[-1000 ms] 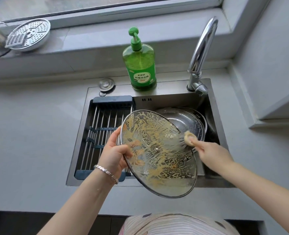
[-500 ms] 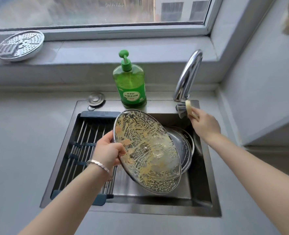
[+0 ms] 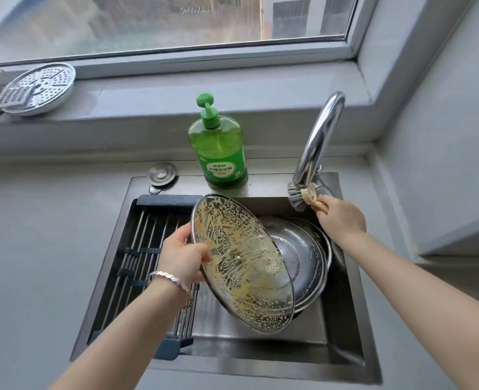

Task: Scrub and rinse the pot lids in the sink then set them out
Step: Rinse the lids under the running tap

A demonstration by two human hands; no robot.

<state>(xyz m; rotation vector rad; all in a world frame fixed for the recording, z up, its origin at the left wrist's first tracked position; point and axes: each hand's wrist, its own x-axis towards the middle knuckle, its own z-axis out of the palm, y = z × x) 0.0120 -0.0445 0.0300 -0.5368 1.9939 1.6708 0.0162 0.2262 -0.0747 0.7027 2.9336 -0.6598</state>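
Left hand (image 3: 183, 256) grips the soapy glass lid (image 3: 244, 263); right hand (image 3: 341, 218) holds the brush (image 3: 303, 197).

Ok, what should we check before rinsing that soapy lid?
1. left hand grips the glass lid at its rim: ok.
2. Lid held over the sink: ok.
3. foam covers the side facing us: ok.
4. brush, in the right hand, is off the lid, beside the faucet: ok.
5. Water running from the faucet: not ok, no stream visible.
6. Lid's far side scrubbed: cannot tell.
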